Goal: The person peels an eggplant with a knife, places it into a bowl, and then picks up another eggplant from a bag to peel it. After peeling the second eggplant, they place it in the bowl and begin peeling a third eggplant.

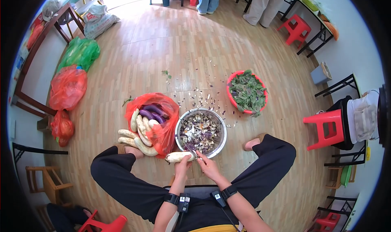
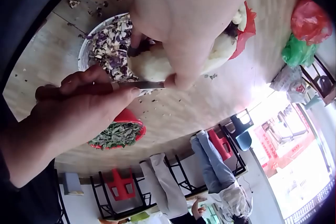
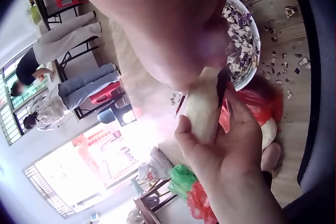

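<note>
In the head view my left hand (image 1: pixel 182 167) grips a mostly peeled, pale eggplant (image 1: pixel 175 156) at the near rim of a metal bowl (image 1: pixel 223 144). A strip of dark purple skin (image 3: pixel 222 80) still shows on it in the right wrist view. My right hand (image 1: pixel 209 169) holds a knife (image 2: pixel 149 85) by its handle, the blade lying against the eggplant's side. Purple and white peel scraps (image 1: pixel 199 130) fill much of the bowl. Left of it, an open red plastic bag (image 1: pixel 168 130) holds unpeeled purple eggplants (image 1: pixel 153 108) and peeled eggplants (image 1: pixel 146 150), some spilling out.
A red basket (image 1: pixel 267 97) of leafy greens (image 1: pixel 248 91) stands right of the bowl. Peel scraps litter the floor (image 1: pixel 142 57) beyond it. Red and green bags (image 1: pixel 79 55) line the left side; a red stool (image 1: pixel 326 128) stands right. Other people stand at the back.
</note>
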Action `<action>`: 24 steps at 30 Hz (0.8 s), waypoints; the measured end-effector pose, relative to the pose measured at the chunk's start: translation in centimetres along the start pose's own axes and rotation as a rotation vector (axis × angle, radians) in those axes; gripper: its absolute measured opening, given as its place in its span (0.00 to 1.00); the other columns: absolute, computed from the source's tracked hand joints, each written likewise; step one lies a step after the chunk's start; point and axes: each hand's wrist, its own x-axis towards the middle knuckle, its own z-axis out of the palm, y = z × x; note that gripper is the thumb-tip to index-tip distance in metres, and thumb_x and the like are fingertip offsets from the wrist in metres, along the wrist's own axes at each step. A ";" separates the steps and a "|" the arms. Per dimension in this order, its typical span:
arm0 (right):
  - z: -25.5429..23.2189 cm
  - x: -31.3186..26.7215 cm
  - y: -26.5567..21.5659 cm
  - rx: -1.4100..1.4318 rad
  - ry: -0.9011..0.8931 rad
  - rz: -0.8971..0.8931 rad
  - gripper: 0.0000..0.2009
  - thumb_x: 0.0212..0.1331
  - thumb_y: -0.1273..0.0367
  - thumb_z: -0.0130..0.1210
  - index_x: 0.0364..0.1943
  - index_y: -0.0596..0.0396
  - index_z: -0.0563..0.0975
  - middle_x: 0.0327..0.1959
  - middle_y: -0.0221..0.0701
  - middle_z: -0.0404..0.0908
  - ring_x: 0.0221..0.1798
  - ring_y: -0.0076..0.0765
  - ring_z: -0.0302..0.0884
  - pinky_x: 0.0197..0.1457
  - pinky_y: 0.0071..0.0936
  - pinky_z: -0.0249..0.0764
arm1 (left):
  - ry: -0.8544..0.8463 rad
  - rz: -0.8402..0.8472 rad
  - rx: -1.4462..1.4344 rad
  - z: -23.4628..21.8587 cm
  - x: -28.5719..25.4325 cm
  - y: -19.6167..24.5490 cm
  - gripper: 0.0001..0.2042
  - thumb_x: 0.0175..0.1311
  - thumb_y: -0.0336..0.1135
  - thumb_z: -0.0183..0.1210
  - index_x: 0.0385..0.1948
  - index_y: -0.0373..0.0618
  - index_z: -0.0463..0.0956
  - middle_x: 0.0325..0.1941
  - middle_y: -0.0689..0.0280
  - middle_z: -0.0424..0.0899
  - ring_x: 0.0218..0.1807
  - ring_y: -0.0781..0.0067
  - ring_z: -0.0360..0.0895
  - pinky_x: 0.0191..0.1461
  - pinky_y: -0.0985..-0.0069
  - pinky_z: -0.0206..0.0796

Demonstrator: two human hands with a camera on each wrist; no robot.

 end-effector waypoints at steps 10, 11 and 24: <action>-0.8 0.4 -0.5 0.010 0.008 -0.015 0.18 0.59 0.61 0.46 0.54 0.37 0.68 0.27 0.34 0.79 0.21 0.21 0.69 0.28 0.22 0.67 | -0.003 0.060 0.041 0.7 -0.5 0.3 0.19 0.48 0.34 0.57 0.45 0.44 0.70 0.41 0.65 0.76 0.43 0.72 0.74 0.46 0.74 0.66; -1.0 0.3 -0.8 -0.068 -0.005 0.007 0.17 0.59 0.61 0.46 0.54 0.37 0.68 0.30 0.37 0.79 0.24 0.28 0.73 0.31 0.24 0.69 | -0.004 0.058 0.045 0.5 -0.2 0.2 0.19 0.48 0.34 0.57 0.45 0.44 0.70 0.41 0.65 0.76 0.43 0.72 0.74 0.46 0.74 0.66; -0.5 0.8 -0.7 -0.280 0.009 0.067 0.15 0.58 0.60 0.46 0.50 0.32 0.71 0.30 0.40 0.78 0.32 0.48 0.76 0.33 0.35 0.71 | 0.046 0.072 0.050 0.7 -0.2 -0.3 0.20 0.47 0.33 0.57 0.45 0.42 0.69 0.41 0.65 0.76 0.41 0.72 0.74 0.45 0.74 0.66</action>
